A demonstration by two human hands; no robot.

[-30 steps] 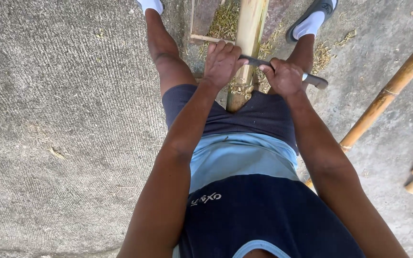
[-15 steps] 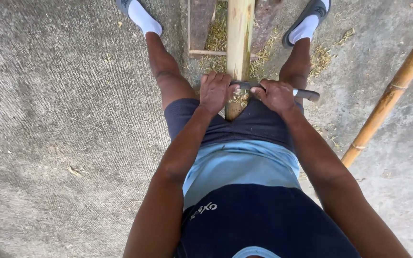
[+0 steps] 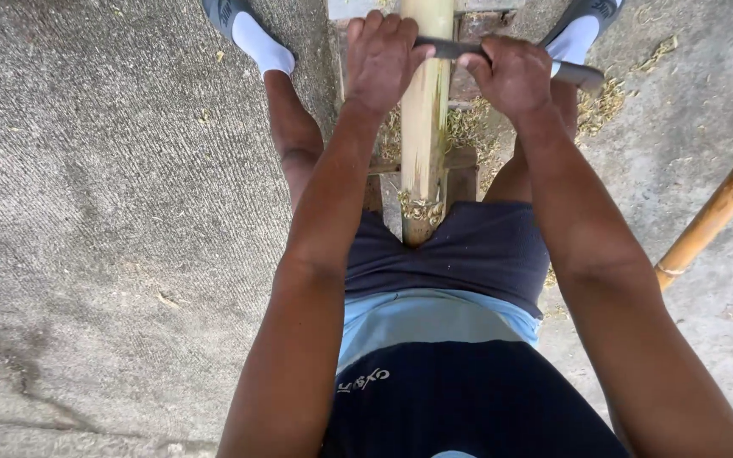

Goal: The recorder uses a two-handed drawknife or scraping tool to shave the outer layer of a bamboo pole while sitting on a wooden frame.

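A pale bamboo pole [image 3: 424, 127] runs away from me between my legs, its near end against my dark shorts. Across it lies a dark metal blade [image 3: 456, 49]. My left hand [image 3: 382, 58] is closed on the blade's left end, left of the pole. My right hand [image 3: 512, 76] grips the blade to the right of the pole, with its grey tip [image 3: 583, 76] sticking out past the fingers. Curled shavings [image 3: 420, 208] cling to the pole near my lap.
A wooden rest [image 3: 460, 165] lies under the pole, with loose shavings [image 3: 600, 106] around it. A second bamboo pole [image 3: 719, 208] slants across the concrete at the right. My feet in white socks and grey sandals [image 3: 248, 30] sit either side.
Both hands have pushed the blade away from me along the pole, from near my lap to far up by my feet. Shavings now show at the pole's near end.
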